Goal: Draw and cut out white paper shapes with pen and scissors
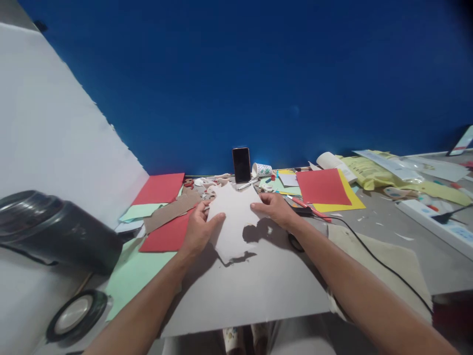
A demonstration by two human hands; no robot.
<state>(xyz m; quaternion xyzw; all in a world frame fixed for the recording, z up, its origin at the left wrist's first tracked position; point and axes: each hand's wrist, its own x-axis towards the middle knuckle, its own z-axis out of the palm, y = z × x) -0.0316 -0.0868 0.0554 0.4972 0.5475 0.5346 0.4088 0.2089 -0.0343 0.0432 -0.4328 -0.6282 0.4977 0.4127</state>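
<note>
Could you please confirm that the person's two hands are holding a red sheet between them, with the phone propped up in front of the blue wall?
Not quite: the head view shows that the sheet between the left hand and right hand is white, not red. The phone is indeed propped up in front of the blue wall.
</note>
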